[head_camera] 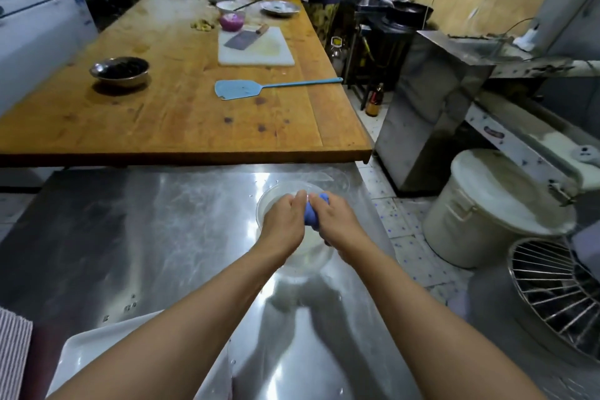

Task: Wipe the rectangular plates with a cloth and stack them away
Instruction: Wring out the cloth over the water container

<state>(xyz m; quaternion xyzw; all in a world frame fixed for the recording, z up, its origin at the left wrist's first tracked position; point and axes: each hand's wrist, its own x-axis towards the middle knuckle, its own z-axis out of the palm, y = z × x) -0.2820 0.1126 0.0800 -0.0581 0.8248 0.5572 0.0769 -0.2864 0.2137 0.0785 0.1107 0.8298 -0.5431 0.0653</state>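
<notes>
Water is the main worry here — both hands are clamped on the blue cloth (pixel 314 214), left hand (pixel 285 221) and right hand (pixel 337 221) squeezing it right over a clear bowl (pixel 269 201) that looks to have water in it. That bowl sits close to the right edge of the steel tabletop (pixel 162 221), so a hard twist or a bumped rim could slop it over or send it toward the floor, I'd guess. Steel looks shiny and maybe wet, so things could slide.

The rectangular plate (pixel 97 344) I need is at the lower left of the frame, partly under my left forearm — white, only a corner showing, not wiped yet as far as I can tell. An elbow swing could knock it.

Around: wooden table (pixel 162 114) across the upper half with a blue spatula (pixel 240 91), metal bowl (pixel 119 71), cutting board (pixel 266 52) and cleaver (pixel 242 40); white lidded bucket (pixel 487 214) right. Another person stands upper middle, well apart.
</notes>
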